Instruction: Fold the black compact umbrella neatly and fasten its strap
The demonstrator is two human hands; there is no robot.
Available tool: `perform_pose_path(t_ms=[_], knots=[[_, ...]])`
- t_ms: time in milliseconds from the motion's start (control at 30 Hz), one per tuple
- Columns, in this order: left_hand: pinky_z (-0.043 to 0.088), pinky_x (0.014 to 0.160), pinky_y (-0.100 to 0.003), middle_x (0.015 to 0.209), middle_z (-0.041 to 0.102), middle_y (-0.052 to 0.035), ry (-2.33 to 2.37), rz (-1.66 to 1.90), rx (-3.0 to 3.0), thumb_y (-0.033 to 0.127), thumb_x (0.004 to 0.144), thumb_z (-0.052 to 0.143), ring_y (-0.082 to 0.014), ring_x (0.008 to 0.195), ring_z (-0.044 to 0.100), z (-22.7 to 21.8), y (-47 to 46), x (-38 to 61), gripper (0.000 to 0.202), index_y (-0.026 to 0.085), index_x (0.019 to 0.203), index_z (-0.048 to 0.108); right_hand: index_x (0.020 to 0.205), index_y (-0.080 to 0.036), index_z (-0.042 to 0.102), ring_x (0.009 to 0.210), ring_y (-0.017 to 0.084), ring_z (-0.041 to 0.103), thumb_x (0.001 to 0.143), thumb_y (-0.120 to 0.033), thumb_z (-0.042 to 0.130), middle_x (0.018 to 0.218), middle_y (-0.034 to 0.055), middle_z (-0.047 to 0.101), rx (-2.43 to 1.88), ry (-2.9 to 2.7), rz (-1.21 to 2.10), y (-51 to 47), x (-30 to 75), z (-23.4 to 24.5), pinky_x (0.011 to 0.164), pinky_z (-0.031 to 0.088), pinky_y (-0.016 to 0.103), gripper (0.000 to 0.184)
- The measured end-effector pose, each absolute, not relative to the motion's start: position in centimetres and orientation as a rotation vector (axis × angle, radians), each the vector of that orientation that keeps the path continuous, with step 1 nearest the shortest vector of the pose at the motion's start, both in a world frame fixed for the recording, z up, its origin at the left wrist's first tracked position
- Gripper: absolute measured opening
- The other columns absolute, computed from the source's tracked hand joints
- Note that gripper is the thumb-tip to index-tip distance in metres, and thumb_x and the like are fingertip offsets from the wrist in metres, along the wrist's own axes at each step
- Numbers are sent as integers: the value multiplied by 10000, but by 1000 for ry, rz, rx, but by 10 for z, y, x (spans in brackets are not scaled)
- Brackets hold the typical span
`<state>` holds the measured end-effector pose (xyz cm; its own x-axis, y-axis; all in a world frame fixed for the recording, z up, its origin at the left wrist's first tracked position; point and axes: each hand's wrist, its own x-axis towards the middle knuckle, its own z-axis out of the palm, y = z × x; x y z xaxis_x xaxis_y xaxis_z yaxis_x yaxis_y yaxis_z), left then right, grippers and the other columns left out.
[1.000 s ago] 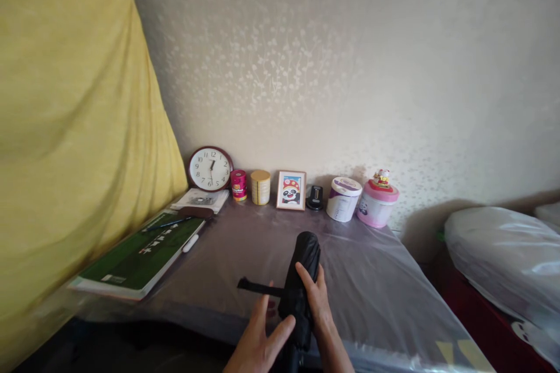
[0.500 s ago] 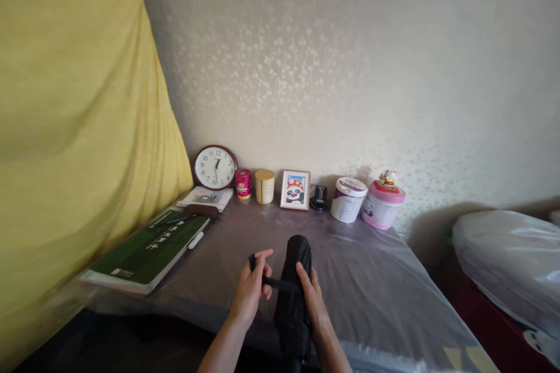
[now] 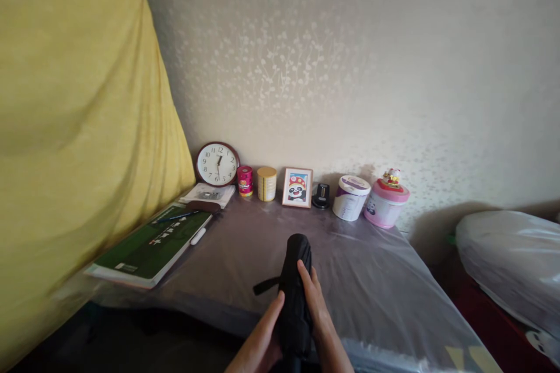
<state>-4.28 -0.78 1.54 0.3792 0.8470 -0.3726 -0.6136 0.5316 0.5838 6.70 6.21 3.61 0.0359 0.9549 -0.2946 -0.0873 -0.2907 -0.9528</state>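
A folded black umbrella (image 3: 294, 303) is held over the near edge of the table, its wide end pointing away from me. My right hand (image 3: 315, 306) wraps its right side, thumb on top near the upper half. Lower down on the left side, my left hand (image 3: 266, 329) grips it, the thumb along the cloth and the other fingers hidden beneath. The umbrella's strap (image 3: 266, 285) sticks out loose to the left, above my left thumb.
On the plastic-covered table (image 3: 245, 245) lies a green book (image 3: 153, 245) at left. Along the wall stand a clock (image 3: 217, 164), a pink can (image 3: 245, 180), a yellow-lidded can (image 3: 266, 184), a panda picture frame (image 3: 297, 187), a black hole punch (image 3: 321, 196), a white tub (image 3: 350, 198) and a pink-lidded tub (image 3: 386, 204).
My left hand has let go of the strap and moved down to the umbrella's left side. The strap now hangs free. My right hand has kept its hold.
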Motion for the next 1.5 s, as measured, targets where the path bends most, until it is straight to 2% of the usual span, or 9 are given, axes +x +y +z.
perform_pose_path(t_ms=[267, 367, 467, 600, 767, 933, 1100, 1233, 1500], knots=[[468, 552, -308, 737, 655, -56, 1004, 854, 692, 636, 735, 504, -183, 573, 611, 20, -20, -32, 695, 146, 1222, 426, 1186, -162, 510, 1078, 250, 553, 643, -573, 626, 1089, 71, 637, -1359, -1107, 1220, 62, 68, 26, 916, 428, 322, 691], [482, 783, -347, 1070, 620, -102, 1038, 913, 1004, 560, 770, 506, -226, 907, 616, 16, -16, -34, 624, 189, 1260, 400, 1208, -146, 478, 1037, 245, 575, 643, -543, 644, 1076, 73, 640, -1368, -1122, 1180, 58, 67, 30, 890, 446, 319, 711], [312, 1027, -338, 1303, 475, -103, 1195, 1008, 1317, 444, 788, 514, -241, 1244, 388, 8, -13, -30, 618, 190, 1321, 331, 1223, -135, 453, 982, 247, 595, 616, -500, 682, 1034, 77, 652, -1384, -1133, 1140, 55, 64, 36, 865, 459, 332, 744], [286, 1035, -380, 1355, 408, -138, 1415, 952, 1473, 361, 755, 543, -284, 1240, 389, 6, -13, -30, 718, 174, 1371, 225, 1141, -150, 499, 892, 231, 623, 606, -470, 700, 932, 53, 673, -1350, -1100, 1112, 54, 62, 37, 814, 480, 322, 655], [299, 1040, -369, 1402, 353, -89, 1052, 944, 1243, 439, 737, 590, -235, 1285, 327, 27, -11, -47, 831, 227, 1393, 127, 1025, -152, 544, 841, 229, 645, 594, -490, 704, 858, 42, 685, -1303, -993, 1252, 60, 63, 28, 778, 503, 321, 570], [468, 837, -425, 1191, 571, -102, 895, 974, 820, 456, 712, 606, -274, 1001, 586, 31, -10, -43, 797, 216, 1369, 224, 1061, -136, 538, 884, 232, 637, 627, -504, 675, 904, 57, 682, -1297, -963, 1326, 58, 60, 34, 801, 500, 316, 585], [461, 841, -357, 1090, 631, -61, 972, 1063, 877, 370, 670, 662, -251, 1024, 569, 35, -10, -43, 648, 208, 1254, 434, 1120, -149, 547, 1001, 234, 592, 651, -495, 669, 1012, 56, 667, -1323, -1050, 1359, 51, 64, 51, 865, 473, 309, 595], [465, 794, -341, 913, 677, -28, 996, 981, 894, 383, 672, 646, -205, 824, 625, 39, -6, -59, 516, 206, 1143, 532, 1156, -168, 546, 1040, 218, 575, 690, -467, 653, 1089, 53, 647, -1154, -1126, 1551, 48, 75, 56, 892, 460, 318, 563], [437, 498, -239, 701, 659, -9, 968, 880, 853, 414, 637, 649, -145, 543, 582, 52, -2, -83, 556, 195, 1131, 522, 1204, -230, 500, 762, 163, 626, 689, -348, 685, 1029, 48, 643, -872, -1275, 1973, 48, 100, 51, 574, 485, 242, 560]])
